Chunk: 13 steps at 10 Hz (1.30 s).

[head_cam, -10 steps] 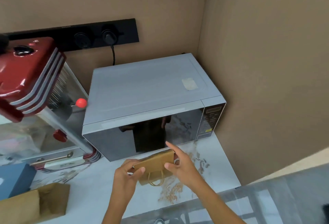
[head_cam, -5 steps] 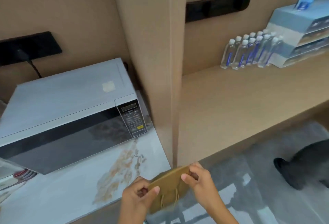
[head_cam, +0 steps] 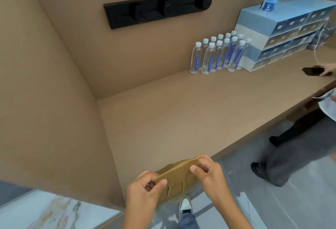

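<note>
A small brown paper bag (head_cam: 179,178) with cord handles hangs folded flat between both hands, just off the front edge of a tan counter (head_cam: 181,116). My left hand (head_cam: 145,190) pinches the bag's left top corner between thumb and fingers. My right hand (head_cam: 209,172) pinches the right top corner. The handles dangle below the bag over the floor.
Several water bottles (head_cam: 216,56) stand at the back of the counter beside stacked blue boxes (head_cam: 283,34). A black socket strip (head_cam: 158,8) is on the wall. A tan partition (head_cam: 45,101) rises at left, a marble worktop (head_cam: 54,212) below it. Another person (head_cam: 294,148) stands at right.
The view has swung right, from the microwave and marble worktop to the tan counter. Both hands have carried the bag along, still holding its top corners.
</note>
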### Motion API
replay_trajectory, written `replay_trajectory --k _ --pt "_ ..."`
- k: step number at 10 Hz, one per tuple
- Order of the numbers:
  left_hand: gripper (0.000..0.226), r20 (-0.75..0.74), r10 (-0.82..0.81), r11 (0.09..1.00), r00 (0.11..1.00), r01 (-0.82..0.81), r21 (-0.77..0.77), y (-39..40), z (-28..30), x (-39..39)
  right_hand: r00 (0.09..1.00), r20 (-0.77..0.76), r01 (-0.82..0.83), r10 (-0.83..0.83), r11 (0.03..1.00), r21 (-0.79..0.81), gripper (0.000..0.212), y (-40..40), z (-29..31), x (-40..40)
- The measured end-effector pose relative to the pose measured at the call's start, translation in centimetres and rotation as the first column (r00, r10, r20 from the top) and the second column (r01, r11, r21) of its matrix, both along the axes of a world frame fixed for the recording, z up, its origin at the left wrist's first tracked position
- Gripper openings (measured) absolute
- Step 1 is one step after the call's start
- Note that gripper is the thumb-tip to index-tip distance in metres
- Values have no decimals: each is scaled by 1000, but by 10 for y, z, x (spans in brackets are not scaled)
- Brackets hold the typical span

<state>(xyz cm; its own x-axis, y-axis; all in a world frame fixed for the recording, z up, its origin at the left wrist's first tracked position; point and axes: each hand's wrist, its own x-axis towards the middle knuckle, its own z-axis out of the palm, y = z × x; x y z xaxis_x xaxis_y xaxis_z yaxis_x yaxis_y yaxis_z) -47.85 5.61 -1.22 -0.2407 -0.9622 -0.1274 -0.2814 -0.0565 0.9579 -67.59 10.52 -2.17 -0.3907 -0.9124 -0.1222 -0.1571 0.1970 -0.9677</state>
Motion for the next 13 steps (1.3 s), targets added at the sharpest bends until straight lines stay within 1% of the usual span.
replay_trajectory --k 1,2,3,4,5,6,7,8,9,10,11,12,13 --pt "23 -24 38 999 999 -38 11 -29 -6 -43 1000 0 -15 15 1000 12 30 -30 0 -43" --pt "20 -63 69 997 996 -67 33 -56 -7 -83 1000 20 -24 24 1000 17 37 -57 3 -83" --pt "17 -62 87 996 994 -85 31 -82 -8 -120 999 -16 -30 30 999 13 32 -86 4 -122" --pt "19 -29 125 992 992 -126 -12 -104 -9 -149 998 -56 -39 39 999 5 14 -112 2 -153" --pt "24 -20 171 985 985 -171 -27 -119 -12 -175 996 -57 -71 71 997 -13 16 -137 1 -180" --pt "26 -12 232 973 973 -232 -16 -131 -16 -198 991 -75 -109 107 994 -17 25 -160 -3 -205" --pt "27 15 299 954 954 -298 -15 -141 -15 -222 985 -73 -156 154 988 -19 23 -178 -8 -227" --pt "31 53 369 929 928 -369 -11 -149 -15 -246 981 -47 -185 186 983 11 27 -197 -14 -248" --pt "32 88 441 897 893 -442 -9 -153 -19 -257 967 -38 -250 252 967 46 21 -209 -22 -257" --pt "18 142 457 886 878 -463 13 -156 -27 -260 966 -21 -257 258 965 61 20 -212 -35 -259" --pt "18 165 477 874 864 -485 15 -157 -28 -265 958 -31 -283 285 957 56 19 -217 -37 -263" --pt "28 161 470 877 868 -480 29 -162 -31 -264 953 -17 -301 302 952 57 20 -224 -38 -265" --pt "32 179 453 887 873 -462 10 -160 -26 -262 943 20 -332 331 942 52 26 -223 -30 -268"
